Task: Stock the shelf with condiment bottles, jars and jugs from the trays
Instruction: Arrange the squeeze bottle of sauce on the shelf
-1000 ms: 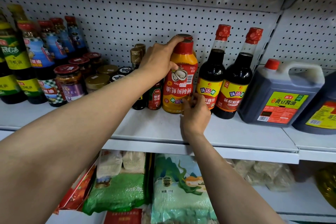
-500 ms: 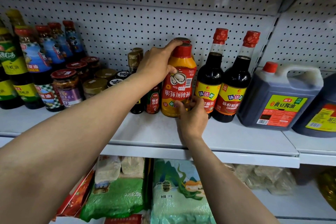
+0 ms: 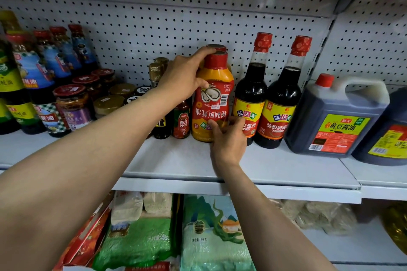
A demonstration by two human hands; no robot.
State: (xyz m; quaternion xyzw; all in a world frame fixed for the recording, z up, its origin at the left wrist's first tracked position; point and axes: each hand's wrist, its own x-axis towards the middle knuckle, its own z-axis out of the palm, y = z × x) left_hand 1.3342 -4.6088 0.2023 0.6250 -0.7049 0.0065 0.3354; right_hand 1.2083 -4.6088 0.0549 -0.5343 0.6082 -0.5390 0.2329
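Orange bottle (image 3: 212, 99) upright on shelf (image 3: 286, 167), between small ketchup (image 3: 181, 120) and soy bottles (image 3: 250, 94). Left hand (image 3: 182, 79) fingers curl round its shoulder; right hand (image 3: 228, 138) fingers wrap its base. Advice: slide it back square, label front, without knocking neighbours.

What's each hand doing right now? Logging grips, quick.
Left hand: grips the orange oyster sauce bottle near its top.
Right hand: holds the same bottle's base.

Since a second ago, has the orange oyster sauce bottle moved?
No clear move: the orange oyster sauce bottle keeps its gap to the left soy sauce bottle; only the camera shifted.
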